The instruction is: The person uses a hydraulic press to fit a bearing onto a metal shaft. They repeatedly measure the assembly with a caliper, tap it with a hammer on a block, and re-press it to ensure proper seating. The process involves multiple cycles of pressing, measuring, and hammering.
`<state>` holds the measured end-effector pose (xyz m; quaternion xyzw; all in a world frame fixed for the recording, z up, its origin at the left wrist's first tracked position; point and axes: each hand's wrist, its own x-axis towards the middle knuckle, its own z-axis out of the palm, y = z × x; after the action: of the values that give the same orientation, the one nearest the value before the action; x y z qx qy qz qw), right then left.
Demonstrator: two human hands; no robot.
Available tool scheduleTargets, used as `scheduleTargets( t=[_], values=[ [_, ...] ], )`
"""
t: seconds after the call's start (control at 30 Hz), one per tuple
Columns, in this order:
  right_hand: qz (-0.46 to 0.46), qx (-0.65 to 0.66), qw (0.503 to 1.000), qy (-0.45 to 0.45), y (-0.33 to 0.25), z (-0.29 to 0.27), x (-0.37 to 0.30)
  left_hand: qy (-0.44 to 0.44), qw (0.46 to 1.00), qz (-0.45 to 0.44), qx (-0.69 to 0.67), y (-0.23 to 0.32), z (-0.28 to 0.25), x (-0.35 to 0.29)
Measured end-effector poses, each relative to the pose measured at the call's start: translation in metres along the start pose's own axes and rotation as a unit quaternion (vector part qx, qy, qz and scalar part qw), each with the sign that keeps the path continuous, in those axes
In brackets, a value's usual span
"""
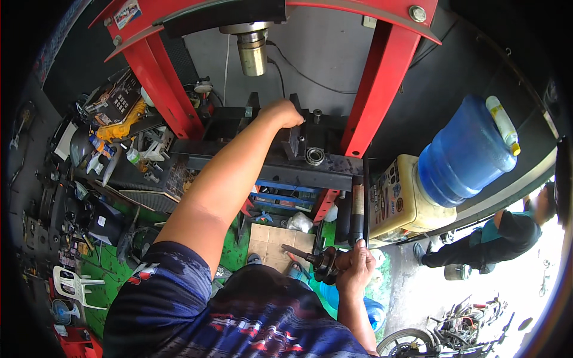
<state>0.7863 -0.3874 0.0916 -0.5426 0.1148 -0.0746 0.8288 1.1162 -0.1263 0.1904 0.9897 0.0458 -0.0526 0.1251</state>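
Note:
I stand at a red-framed shop press (382, 77) with a silver ram (252, 51) above a black bed (268, 161). My left hand (283, 113) reaches up over the bed and grips a dark upright metal plate (294, 140) standing on it. A ring-shaped bearing (314, 156) lies on the bed just right of that plate. Low at my waist, my right hand (355, 265) is closed on a dark crankshaft-like metal part (319, 259), beside the press's long black pump lever (365, 197).
A cream water dispenser (400, 200) with a blue jug (465, 152) stands to the right. Tools and spray bottles crowd a bench (128, 143) on the left. A white plastic chair (71, 285) sits lower left. Another person (501, 232) crouches outside near a motorcycle (459, 328).

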Motion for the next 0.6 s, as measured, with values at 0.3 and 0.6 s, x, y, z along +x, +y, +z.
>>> scheduleTargets(
  t=[0.3,0.6],
  values=[
    [0.011,-0.009,1.000,0.003,-0.010,0.011,-0.004,0.007,0.999,-0.046,0.019,0.009,-0.006,-0.012],
    [-0.053,-0.040,0.996,-0.057,-0.057,0.079,0.018,0.044,0.999,0.002,0.026,-0.028,-0.016,-0.016]
  ],
)
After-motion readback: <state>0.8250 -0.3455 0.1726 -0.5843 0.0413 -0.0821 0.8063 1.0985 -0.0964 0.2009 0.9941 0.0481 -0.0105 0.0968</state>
